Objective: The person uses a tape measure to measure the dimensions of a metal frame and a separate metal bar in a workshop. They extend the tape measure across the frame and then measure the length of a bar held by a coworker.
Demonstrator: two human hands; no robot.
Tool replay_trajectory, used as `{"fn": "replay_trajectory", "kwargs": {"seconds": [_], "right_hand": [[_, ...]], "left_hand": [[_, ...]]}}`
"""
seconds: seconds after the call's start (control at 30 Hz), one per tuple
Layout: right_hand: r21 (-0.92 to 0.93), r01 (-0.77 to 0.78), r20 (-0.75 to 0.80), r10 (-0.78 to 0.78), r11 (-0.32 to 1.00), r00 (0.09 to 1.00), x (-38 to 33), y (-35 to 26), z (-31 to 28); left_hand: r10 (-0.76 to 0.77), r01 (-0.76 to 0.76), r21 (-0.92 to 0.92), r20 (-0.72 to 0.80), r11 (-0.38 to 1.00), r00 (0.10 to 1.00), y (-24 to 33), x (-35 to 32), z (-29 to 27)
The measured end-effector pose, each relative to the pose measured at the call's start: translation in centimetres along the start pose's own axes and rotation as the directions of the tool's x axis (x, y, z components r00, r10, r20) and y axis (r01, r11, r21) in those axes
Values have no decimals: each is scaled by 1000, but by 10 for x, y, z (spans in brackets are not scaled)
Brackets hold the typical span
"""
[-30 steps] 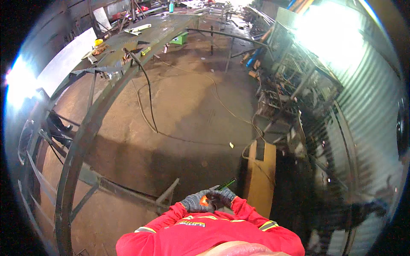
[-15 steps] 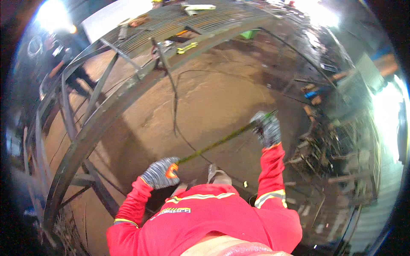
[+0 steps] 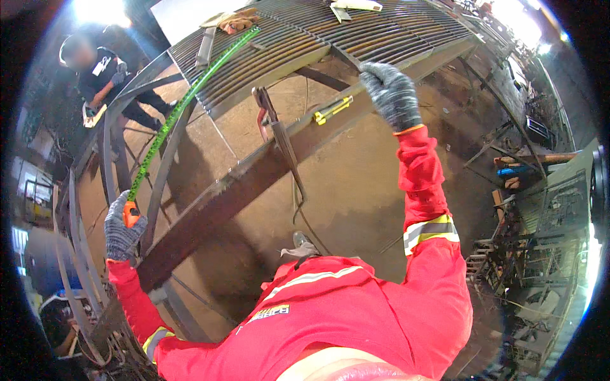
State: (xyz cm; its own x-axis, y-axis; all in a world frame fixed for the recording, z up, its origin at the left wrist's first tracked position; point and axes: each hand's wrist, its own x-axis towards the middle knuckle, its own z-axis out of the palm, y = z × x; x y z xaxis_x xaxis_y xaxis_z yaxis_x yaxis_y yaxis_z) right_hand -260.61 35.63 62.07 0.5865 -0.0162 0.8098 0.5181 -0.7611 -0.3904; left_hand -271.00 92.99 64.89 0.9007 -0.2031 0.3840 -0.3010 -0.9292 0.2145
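My left hand [image 3: 124, 232], in a grey knit glove, is closed around an orange tape measure [image 3: 131, 214]. Its green blade [image 3: 166, 127] runs out up and away, its far end over the slatted metal top [image 3: 279, 70]. My right hand [image 3: 391, 95], gloved alike, is raised at the far side of a long dark steel beam [image 3: 210, 206]. Its fingers are curled in; whatever they may hold is hidden. Left of it a small yellow tool [image 3: 333, 110] lies on the beam. A dark upright metal piece [image 3: 283, 143] with a red part beside it stands at the beam.
At the far left another person [image 3: 105, 79] in dark clothes holds a pale object. A brown cloth or glove [image 3: 235, 22] and a white angled piece [image 3: 352, 6] lie on the slats. Curved steel bars [image 3: 111, 136] rise at left. Scrap and racks [image 3: 527, 298] crowd the right.
The tape blade, earlier stretched between both hands, now extends from my left hand to the slatted top. My left hand moved left; my right hand let go of the blade and went farther forward.
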Motion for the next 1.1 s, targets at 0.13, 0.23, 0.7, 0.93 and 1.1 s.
{"fn": "replay_trajectory", "kwargs": {"seconds": [0.13,0.23,0.7,0.93,1.1], "right_hand": [[-235,226,170,-190,945,967,26,27,71],[-291,295,390,-169,910,905,49,53,134],[-117,372,801,-134,921,583,80,175,249],[-57,377,739,-215,925,639,79,201,255],[-63,410,791,-205,910,577,91,205,253]], "left_hand": [[77,-66,-72,169,995,983,0,86,64],[111,-44,-240,273,970,956,-7,126,116],[197,-119,-208,410,971,891,38,215,183],[62,-25,-83,481,996,874,7,205,169],[-2,0,3,515,1000,857,1,194,165]]}}
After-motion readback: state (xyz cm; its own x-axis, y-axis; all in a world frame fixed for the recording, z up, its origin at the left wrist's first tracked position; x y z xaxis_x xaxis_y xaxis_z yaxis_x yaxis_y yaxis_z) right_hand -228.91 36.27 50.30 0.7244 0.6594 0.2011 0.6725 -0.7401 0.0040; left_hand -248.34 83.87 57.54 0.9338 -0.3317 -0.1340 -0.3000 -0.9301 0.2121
